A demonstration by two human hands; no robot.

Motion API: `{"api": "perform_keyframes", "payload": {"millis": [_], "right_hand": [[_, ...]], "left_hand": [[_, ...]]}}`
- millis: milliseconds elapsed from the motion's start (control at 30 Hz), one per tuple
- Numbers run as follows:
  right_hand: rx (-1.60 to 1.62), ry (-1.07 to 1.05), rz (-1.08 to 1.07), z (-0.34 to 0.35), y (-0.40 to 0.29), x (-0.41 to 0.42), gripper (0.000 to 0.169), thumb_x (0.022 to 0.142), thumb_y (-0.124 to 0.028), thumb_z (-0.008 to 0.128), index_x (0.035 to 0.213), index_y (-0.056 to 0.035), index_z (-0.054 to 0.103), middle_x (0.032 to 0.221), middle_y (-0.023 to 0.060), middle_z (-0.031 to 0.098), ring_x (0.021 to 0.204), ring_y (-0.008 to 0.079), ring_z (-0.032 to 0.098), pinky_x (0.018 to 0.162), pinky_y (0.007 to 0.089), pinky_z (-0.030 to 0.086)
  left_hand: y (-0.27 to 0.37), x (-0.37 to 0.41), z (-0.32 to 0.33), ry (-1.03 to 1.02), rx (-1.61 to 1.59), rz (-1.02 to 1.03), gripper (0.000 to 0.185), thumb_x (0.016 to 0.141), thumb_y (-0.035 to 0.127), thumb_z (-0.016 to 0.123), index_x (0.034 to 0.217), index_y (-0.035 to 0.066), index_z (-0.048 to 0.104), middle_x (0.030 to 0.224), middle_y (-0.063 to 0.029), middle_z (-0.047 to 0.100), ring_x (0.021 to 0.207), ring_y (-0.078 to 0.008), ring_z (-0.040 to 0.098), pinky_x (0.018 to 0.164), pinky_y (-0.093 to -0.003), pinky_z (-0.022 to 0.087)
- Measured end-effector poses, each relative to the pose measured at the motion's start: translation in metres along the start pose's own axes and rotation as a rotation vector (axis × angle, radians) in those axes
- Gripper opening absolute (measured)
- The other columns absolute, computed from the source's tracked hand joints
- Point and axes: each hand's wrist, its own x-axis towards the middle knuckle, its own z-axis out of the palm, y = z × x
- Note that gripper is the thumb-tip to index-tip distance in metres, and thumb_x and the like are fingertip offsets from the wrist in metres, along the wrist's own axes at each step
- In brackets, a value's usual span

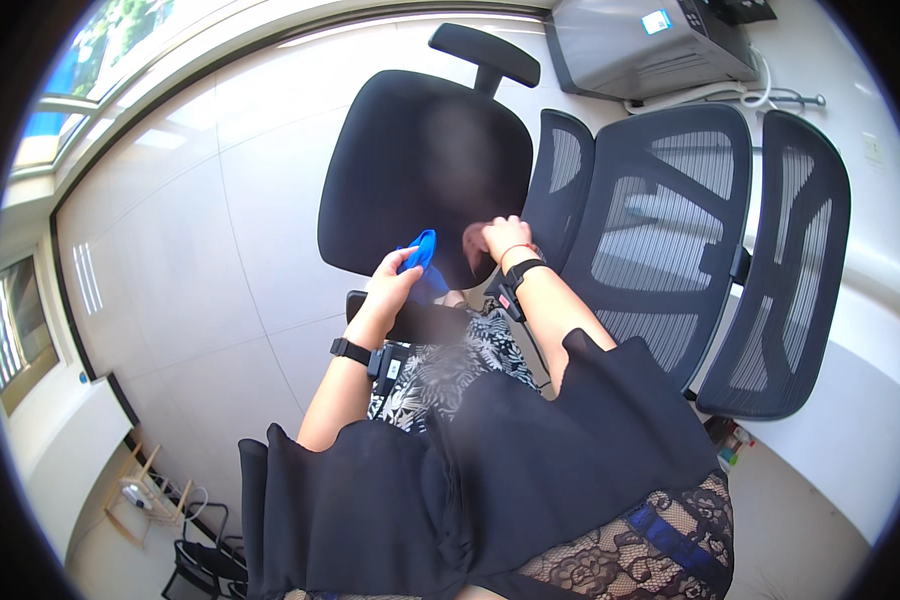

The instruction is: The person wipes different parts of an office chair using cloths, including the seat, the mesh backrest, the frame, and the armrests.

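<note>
My left hand [394, 279] pinches a bright blue piece of cloth [423, 250] between thumb and fingers; its lower part hangs down, hazy behind a smudge in the view. To the right, my right hand [507, 237] has its fingers curled around a soft pinkish-brown item [475, 246], which may be a cloth. Blur there hides its exact kind. Both hands are above the front of a black office chair's seat [390, 165]. The right hand is close to the lower part of the mesh backrest [667, 225]. Each wrist wears a black strap with a small device.
One chair armrest [487, 56] stands beyond the seat, another [379, 319] below my left hand. A grey metal appliance [645, 52] with hoses is at the back right. Pale floor tiles [157, 247] lie to the left; a black chair [206, 559] stands at lower left.
</note>
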Motion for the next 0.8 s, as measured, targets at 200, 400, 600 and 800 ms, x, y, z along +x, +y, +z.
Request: {"api": "perform_keyframes", "payload": {"millis": [200,400,600,800], "right_hand": [[0.104,-0.278,-0.023,0.005,-0.001,-0.061,0.023,0.074,-0.027,0.075,0.097,-0.0259,0.076,0.106,0.0028,0.071,0.104,0.0253,0.065,0.09,0.0377,0.052],[0.296,0.06,0.081,-0.023,-0.001,-0.111,0.018,0.072,-0.018,0.073,0.09,-0.0237,0.074,0.099,0.0052,0.07,0.097,0.0308,0.065,0.084,0.0424,0.054],[0.344,0.031,0.221,0.028,0.02,-0.137,0.016,0.082,-0.021,0.063,0.093,-0.0127,0.071,0.106,0.0076,0.066,0.102,0.0321,0.061,0.083,0.0416,0.051],[0.529,0.656,0.259,0.005,-0.007,-0.175,0.02,0.071,-0.006,0.066,0.089,-0.0149,0.068,0.098,0.003,0.064,0.096,0.0272,0.061,0.079,0.0391,0.05]], "left_hand": [[0.015,-0.004,0.009,-0.143,-0.002,-0.052,0.037,0.09,0.011,0.061,0.126,0.003,0.054,0.106,-0.0049,0.063,0.096,-0.0124,0.059,0.086,-0.028,0.048],[0.042,0.008,0.012,-0.219,0.049,0.027,0.027,0.096,0.02,0.056,0.116,0.002,0.057,0.098,-0.0052,0.066,0.088,-0.014,0.064,0.079,-0.0289,0.052],[0.072,-0.007,0.018,-0.27,0.086,-0.012,0.034,0.097,0.037,0.056,0.11,0.005,0.056,0.096,-0.0065,0.065,0.09,-0.0163,0.065,0.079,-0.0321,0.053],[0.05,-0.001,0.008,-0.307,-0.023,-0.151,0.024,0.095,0.03,0.059,0.107,0.01,0.057,0.099,-0.0071,0.063,0.095,-0.0197,0.063,0.082,-0.0391,0.053]]}}
